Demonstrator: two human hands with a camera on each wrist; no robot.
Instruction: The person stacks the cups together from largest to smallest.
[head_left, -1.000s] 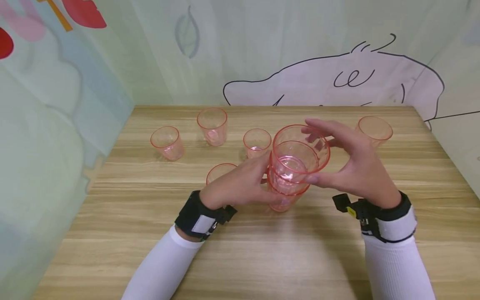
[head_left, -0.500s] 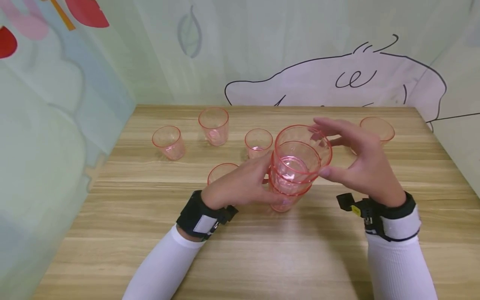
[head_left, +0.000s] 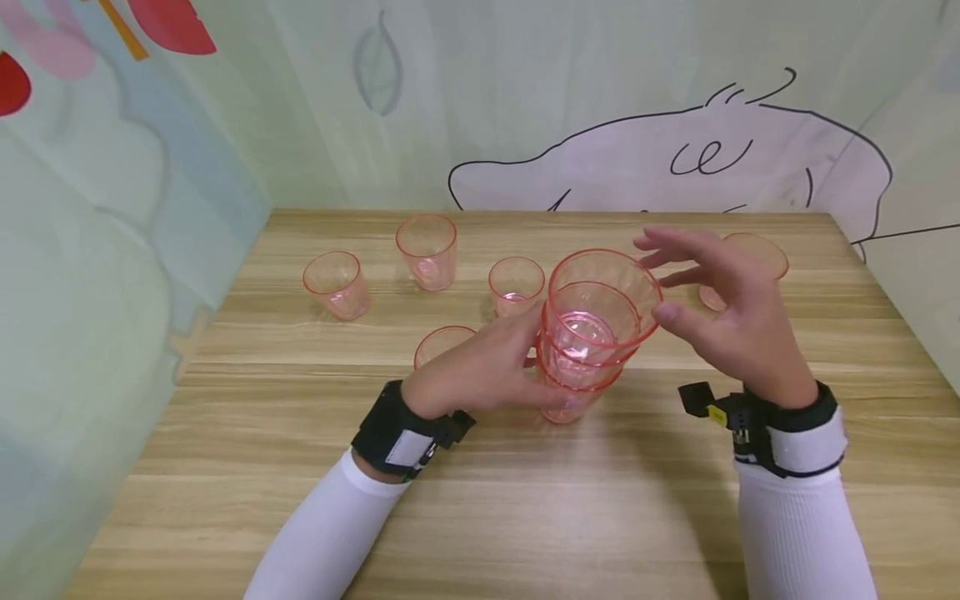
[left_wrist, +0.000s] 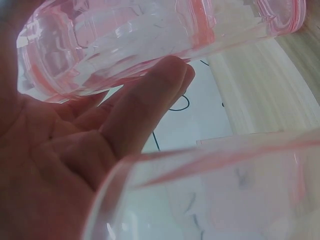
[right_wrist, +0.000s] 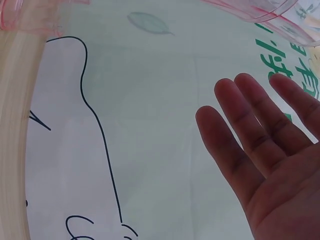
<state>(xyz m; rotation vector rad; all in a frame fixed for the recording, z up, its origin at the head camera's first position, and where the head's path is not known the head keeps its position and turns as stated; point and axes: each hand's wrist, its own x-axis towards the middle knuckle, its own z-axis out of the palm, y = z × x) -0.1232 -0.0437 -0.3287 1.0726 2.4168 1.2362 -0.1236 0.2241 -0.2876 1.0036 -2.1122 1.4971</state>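
Note:
A stack of nested clear pink cups with red rims stands near the middle of the table, tilted slightly in the head view. My left hand grips the stack from its left side, thumb at the front and fingers behind. In the left wrist view the fingers lie along the faceted cup wall. Just right of the top rim is my right hand, its fingers spread and holding nothing. The right wrist view shows these fingers extended and apart from the cups at the top edge.
Several single pink cups stand about: one at the far left, one at the back, a small one behind my left hand, one partly hidden by it, and one behind my right hand. Printed walls border the wooden table.
My right hand has let go of the top cup's rim and moved off to the right, its fingers opening. The left hand and the stack have stayed in place.

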